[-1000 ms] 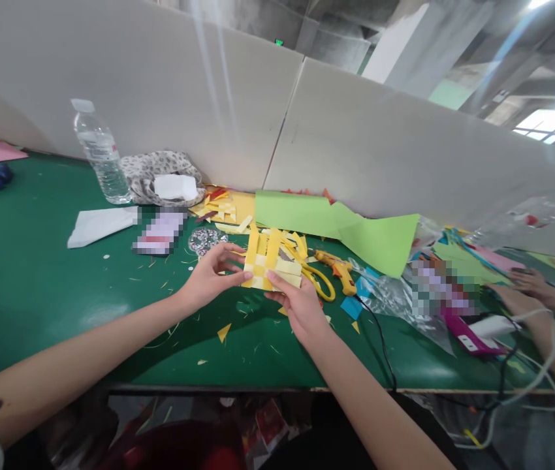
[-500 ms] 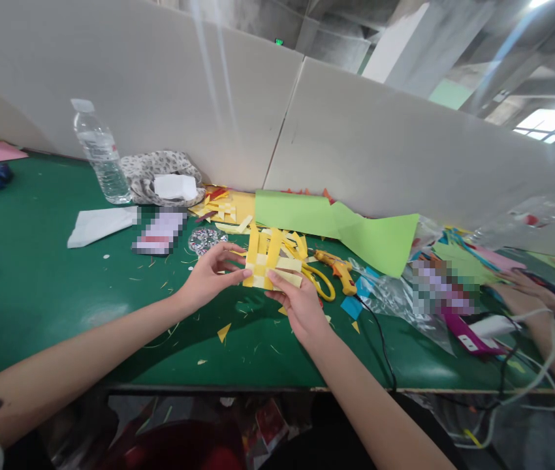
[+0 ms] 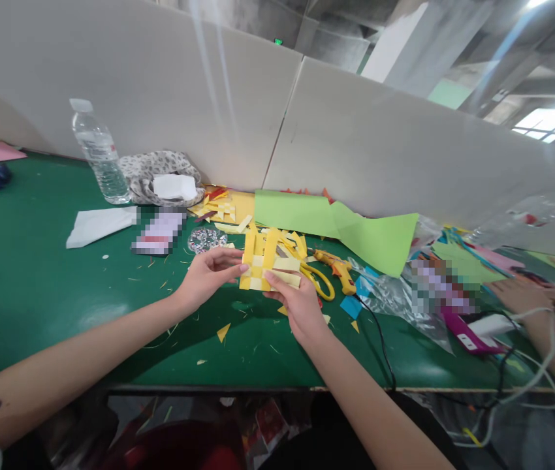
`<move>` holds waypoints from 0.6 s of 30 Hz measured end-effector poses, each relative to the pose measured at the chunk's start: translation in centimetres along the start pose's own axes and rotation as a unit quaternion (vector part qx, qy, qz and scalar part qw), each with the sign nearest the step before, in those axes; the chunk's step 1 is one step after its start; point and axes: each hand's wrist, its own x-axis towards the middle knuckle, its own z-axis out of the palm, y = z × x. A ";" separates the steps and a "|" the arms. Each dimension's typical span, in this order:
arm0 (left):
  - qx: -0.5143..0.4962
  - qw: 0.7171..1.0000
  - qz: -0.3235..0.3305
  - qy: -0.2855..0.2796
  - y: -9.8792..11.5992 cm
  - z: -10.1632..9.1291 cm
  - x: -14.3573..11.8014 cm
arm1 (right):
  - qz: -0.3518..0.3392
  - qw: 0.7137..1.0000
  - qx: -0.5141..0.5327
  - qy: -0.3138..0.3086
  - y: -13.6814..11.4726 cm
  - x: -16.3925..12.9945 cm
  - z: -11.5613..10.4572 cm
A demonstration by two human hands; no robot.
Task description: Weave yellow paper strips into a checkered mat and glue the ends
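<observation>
A small piece of woven paper strips (image 3: 259,262), in deep and pale yellow, is held up over the green table. Loose strip ends stick out of its top and right sides. My left hand (image 3: 211,273) pinches its left edge between thumb and fingers. From the lower right, my right hand (image 3: 296,299) grips it, thumb on the front and fingers behind. Just behind the weave lie yellow-handled scissors (image 3: 324,284) and loose yellow paper strips (image 3: 297,245). A yellow glue gun (image 3: 339,269) with a black cord rests to the right.
Green paper sheets (image 3: 301,212) lean along the partition. To the left stand a water bottle (image 3: 98,153), a patterned cloth pouch (image 3: 160,170) and a phone (image 3: 160,232). Paper scraps dot the table (image 3: 86,287). At right are a purple power strip (image 3: 471,333), cables and another person's hands (image 3: 517,297).
The woven piece and my left hand have shifted slightly left. My right hand keeps its grip. The other person's hands at the right have moved a little.
</observation>
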 end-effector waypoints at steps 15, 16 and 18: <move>0.009 0.999 0.026 -0.036 -0.1 0.9 -1.0 | -0.029 0.998 0.004 0.056 -0.2 0.2 0.1; 0.008 0.999 0.026 -0.038 -0.2 0.9 -0.9 | -0.029 0.998 0.004 0.055 -0.2 0.2 0.1; 0.009 0.999 0.024 -0.040 -0.2 0.9 -0.9 | -0.027 0.998 0.005 0.054 -0.1 0.3 0.1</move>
